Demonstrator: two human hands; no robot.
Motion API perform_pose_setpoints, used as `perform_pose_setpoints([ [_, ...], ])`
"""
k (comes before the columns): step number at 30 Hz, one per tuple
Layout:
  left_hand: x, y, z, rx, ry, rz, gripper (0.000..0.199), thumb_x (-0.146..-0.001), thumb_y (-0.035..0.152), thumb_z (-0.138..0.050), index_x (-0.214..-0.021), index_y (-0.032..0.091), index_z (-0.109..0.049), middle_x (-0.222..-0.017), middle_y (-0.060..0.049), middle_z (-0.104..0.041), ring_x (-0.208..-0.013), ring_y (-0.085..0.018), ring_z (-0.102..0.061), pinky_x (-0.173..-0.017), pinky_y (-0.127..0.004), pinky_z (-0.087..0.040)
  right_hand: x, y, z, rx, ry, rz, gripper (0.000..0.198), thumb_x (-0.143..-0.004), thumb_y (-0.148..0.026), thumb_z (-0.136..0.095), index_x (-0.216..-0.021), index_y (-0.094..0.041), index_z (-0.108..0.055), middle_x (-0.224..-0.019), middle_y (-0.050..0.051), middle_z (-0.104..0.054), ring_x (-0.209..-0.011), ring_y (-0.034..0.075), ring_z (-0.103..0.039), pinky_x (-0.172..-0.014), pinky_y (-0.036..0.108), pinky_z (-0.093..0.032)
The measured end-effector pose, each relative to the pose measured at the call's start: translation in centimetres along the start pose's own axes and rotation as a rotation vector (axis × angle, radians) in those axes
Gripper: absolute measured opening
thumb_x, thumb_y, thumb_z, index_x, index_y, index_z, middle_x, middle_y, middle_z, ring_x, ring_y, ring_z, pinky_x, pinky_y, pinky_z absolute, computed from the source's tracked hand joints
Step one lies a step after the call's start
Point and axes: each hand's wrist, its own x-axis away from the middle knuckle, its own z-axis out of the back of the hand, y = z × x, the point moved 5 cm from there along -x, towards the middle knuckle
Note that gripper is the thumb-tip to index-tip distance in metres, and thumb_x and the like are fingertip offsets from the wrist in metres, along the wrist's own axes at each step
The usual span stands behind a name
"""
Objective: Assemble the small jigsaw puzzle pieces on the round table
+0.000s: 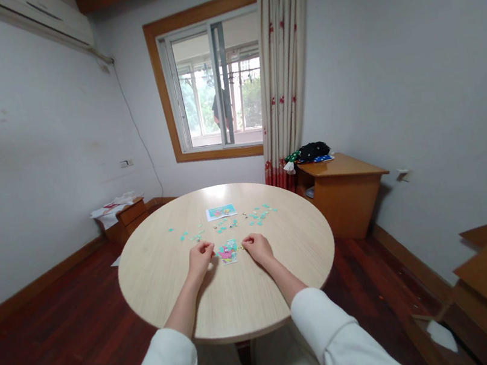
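A partly joined jigsaw puzzle (228, 253), pink and teal, lies on the round wooden table (157, 281) between my hands. At its left edge is my left hand (201, 259), thumb and fingers pinched together; what they hold, if anything, is too small to make out. My right hand (259, 248) is closed in a pinch just right of the puzzle, with a small yellowish puzzle piece (241, 247) at its fingertips. Beyond my hands are scattered loose teal puzzle pieces (258, 218). A printed picture sheet (221, 212) in similar colours lies farther back.
More loose pieces (196, 236) lie beyond my left hand. A wooden cabinet (345, 191) with a dark cloth bundle (314, 151) stands right of the table, beside a long curtain (285, 66). A low drawer unit (131, 213) with papers is at left. Through the window (197, 92) a person is partly visible.
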Motion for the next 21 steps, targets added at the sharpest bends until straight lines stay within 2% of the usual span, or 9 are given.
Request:
perform_pose_setpoints([
  [21, 0.26, 0.32, 0.17, -0.019, 0.002, -0.001, 0.032, -0.056, 0.047, -0.065, -0.058, 0.016, -0.059, -0.046, 0.001, -0.054, -0.046, -0.012, -0.05, -0.05, -0.025, -0.038, -0.05, 0.04, -0.09, 0.009, 0.027, 0.035, 0.013, -0.07, -0.022, -0.057, -0.072, -0.02, -0.069, -0.077, 0.003, -0.071, -0.071, 0.015, -0.063, -0.06, 0.021, -0.041],
])
